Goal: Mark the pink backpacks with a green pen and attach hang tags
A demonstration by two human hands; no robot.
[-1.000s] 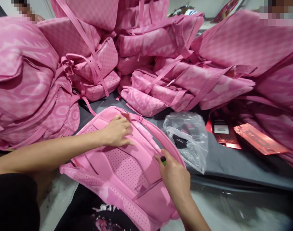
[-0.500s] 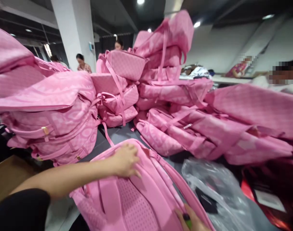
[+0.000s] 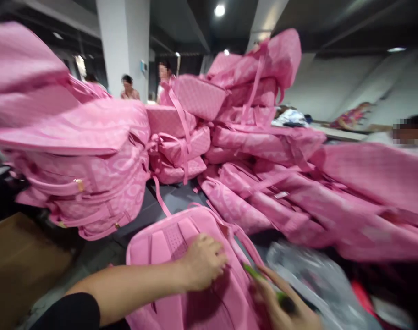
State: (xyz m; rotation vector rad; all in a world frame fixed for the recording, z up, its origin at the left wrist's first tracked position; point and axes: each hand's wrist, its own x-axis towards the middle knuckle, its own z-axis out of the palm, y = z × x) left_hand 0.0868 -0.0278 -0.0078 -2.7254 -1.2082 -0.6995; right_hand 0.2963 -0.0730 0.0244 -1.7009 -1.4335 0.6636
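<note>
A pink backpack (image 3: 157,256) lies back panel up in front of me, its padded panel and straps showing. My left hand (image 3: 204,263) rests over the middle of that panel with its fingers curled in; whatever they pinch is hidden. Close by, at the bag's right side, my right hand (image 3: 281,298) is closed round a slim green tool (image 3: 253,271) with a dark round end. Its tip points up and left toward the bag's edge, beside a pink shoulder strap (image 3: 248,243). Blur hides the tool's exact kind.
Stacked pink backpacks stand at the left (image 3: 92,183), and more bags (image 3: 243,133) are piled at the back and right. A clear plastic bag (image 3: 308,275) lies right of my right hand. A cardboard box (image 3: 23,256) sits low at left. Several people are farther off.
My left hand has left the backpack's top edge and moved down and right over the panel, its fingers more curled. My right hand has come further into view, bringing the green tool up.
</note>
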